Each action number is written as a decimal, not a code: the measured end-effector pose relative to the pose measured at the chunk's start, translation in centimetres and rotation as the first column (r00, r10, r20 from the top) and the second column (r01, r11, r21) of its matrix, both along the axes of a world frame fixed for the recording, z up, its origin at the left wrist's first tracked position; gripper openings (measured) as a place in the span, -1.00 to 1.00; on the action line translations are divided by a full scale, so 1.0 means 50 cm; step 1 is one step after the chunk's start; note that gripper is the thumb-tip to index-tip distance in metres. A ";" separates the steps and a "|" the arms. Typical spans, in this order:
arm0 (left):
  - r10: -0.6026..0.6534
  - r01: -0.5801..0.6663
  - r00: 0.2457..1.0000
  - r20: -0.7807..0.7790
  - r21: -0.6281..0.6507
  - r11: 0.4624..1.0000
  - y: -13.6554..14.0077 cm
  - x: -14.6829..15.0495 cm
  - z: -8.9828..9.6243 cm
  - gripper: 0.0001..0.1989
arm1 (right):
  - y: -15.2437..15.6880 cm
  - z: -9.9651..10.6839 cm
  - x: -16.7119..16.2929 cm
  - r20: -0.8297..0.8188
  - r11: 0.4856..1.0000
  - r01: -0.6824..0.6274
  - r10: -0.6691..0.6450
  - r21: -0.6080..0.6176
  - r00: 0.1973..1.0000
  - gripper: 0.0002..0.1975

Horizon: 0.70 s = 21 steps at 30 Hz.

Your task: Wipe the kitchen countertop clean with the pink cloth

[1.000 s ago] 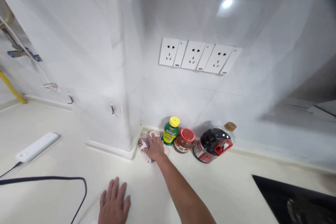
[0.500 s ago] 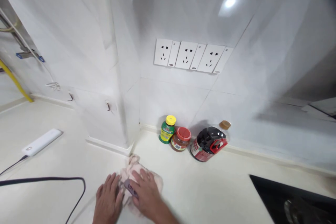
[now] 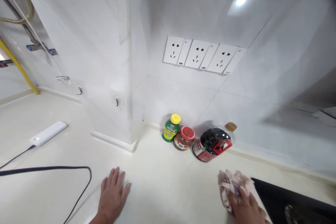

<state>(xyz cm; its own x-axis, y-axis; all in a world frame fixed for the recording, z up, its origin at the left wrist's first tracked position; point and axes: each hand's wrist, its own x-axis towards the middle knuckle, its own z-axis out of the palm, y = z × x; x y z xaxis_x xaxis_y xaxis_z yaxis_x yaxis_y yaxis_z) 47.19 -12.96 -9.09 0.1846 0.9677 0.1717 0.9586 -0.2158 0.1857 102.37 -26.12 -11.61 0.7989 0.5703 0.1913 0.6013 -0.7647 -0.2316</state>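
Note:
A pale pink cloth point(image 3: 228, 185), bunched up with some purple print on it, is under my right hand point(image 3: 245, 207) on the white countertop point(image 3: 168, 185). My fingers grip it just left of the black cooktop. My left hand point(image 3: 112, 194) lies flat on the counter with its fingers stretched out and nothing in it. Against the back wall stand a green bottle with a yellow cap point(image 3: 171, 128), a jar with a red lid point(image 3: 184, 138) and a large dark sauce bottle with a red handle point(image 3: 211, 145); neither hand touches them.
The black cooktop point(image 3: 294, 196) fills the lower right. A white power strip point(image 3: 49, 133) lies on the left, and a black cable point(image 3: 52, 168) bends close to my left hand. A wall corner point(image 3: 118, 140) juts onto the counter. Sockets point(image 3: 201, 55) line the wall.
My right hand has moved the cloth from beside my left hand far to the right, near the cooktop, and the cloth is now bunched. The left hand stays on the counter. The view has shifted slightly.

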 end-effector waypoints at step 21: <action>-0.021 0.011 0.988 0.152 0.068 0.998 -0.001 -0.017 -0.016 -0.45 | 0.234 0.112 -0.769 -0.290 0.484 -0.875 0.839 0.013 0.460 -0.63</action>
